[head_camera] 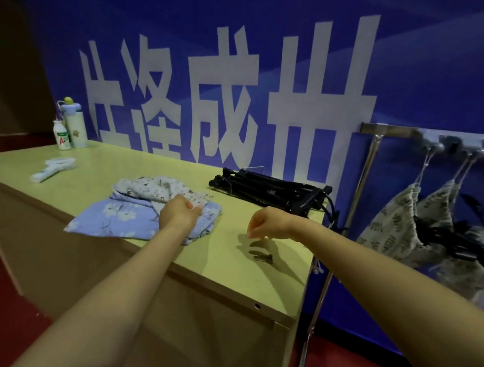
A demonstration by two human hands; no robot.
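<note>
Green table bore patterned cloth, judged light and limp, best taken at a bunched edge, where my left hand pinched it; my right hand hung loosely curled, empty.

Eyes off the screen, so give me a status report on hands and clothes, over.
Left hand grips patterned garment atop blue cloth. Right hand empty, above dark clips. Black hangers behind, apart.

The blue banner bears white characters including "成"; the small bottle reads "AD".
</note>
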